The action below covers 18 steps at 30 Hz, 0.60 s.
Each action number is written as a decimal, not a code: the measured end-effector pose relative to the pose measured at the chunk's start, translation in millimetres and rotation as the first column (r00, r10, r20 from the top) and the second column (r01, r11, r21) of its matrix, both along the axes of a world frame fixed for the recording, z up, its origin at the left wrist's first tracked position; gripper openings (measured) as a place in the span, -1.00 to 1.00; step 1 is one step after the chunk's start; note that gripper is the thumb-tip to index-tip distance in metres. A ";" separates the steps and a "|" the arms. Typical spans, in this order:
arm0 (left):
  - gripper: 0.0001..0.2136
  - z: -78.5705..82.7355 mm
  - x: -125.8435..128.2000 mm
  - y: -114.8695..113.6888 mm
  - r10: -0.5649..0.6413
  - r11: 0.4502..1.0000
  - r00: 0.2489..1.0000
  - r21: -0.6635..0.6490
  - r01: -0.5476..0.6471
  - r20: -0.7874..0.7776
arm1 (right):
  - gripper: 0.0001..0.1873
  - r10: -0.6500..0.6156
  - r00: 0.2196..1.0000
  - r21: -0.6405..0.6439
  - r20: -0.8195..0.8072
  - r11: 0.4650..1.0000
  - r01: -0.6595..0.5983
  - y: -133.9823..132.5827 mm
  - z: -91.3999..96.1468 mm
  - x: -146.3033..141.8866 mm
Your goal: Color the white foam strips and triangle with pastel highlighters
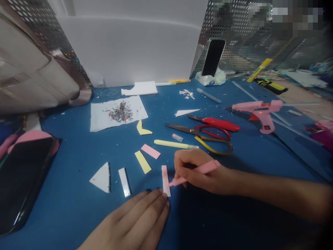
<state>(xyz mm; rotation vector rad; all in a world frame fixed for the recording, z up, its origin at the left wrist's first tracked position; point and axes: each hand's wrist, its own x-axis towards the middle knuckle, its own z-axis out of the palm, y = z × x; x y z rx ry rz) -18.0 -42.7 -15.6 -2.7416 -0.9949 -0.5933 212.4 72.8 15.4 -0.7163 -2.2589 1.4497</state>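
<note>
My right hand (199, 172) is closed around a pink marker (206, 168), its tip touching the right edge of a small strip (165, 177). That strip is pink over its upper part and white at the lower end. Fingertips of my left hand (142, 220) press on the strip's near end, the fingers stretched out flat. Left of it lie a white strip (124, 182), a yellow strip (143, 162) and another pink strip (151, 151). A yellow marker (174, 144) rests beyond my right hand, with a small pale cap (177, 138) close by.
Scissors (184, 129) and red-handled pliers (218, 123) lie beyond my right hand. A pink glue gun (260, 111) trails its cord at right. Glitter (121, 111) sits on white paper (99, 118). A dark phone (26, 177) is at left, a white triangle (102, 177) nearer.
</note>
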 end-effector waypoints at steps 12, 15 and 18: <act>-0.64 -3.1 1.4 0.3 -0.006 1.000 1.000 0.006 0.006 0.023 | -0.70 -0.009 1.000 0.032 -0.001 0.999 0.009 0.2 1.2 -0.6; -0.65 -3.3 1.0 0.1 -0.021 1.000 1.000 0.015 0.021 0.011 | -0.65 0.040 0.999 0.030 -0.008 0.999 -0.040 0.7 1.0 -0.7; -0.66 -3.1 1.8 -0.2 -0.004 1.000 0.999 -0.007 0.004 0.045 | -0.67 0.035 0.999 -0.024 -0.026 0.999 -0.035 0.4 -0.1 0.3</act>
